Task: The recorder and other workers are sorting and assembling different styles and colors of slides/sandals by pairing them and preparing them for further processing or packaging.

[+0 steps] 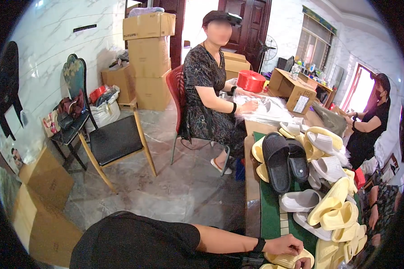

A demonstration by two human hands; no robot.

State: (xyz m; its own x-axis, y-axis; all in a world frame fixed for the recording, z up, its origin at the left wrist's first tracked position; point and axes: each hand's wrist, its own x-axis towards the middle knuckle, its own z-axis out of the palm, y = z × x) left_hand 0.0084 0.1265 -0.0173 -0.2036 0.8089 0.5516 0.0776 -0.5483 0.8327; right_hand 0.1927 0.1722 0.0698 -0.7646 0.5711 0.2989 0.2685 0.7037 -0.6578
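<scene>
My left hand (283, 245) reaches in from the lower left, a dark band at its wrist. Its fingers are bent and closed over a ribbed yellow slipper (279, 260), and the fingertips are partly hidden. Just below it, at the bottom edge, only part of my right hand (303, 262) shows, and its grip is cut off by the frame. Ahead of both hands lie a grey slipper (300, 200), several pale yellow slippers (342, 216) and a large black slipper (277, 163) beside a smaller black one (298, 160).
A green mat (270, 218) covers the table under the slippers. Across the table a seated person (206, 85) handles clear plastic wrap (267, 110) near a red roll (250, 80). Another person (370, 119) stands at the far right. A black-seated chair (114, 141) and stacked cartons (150, 67) stand left.
</scene>
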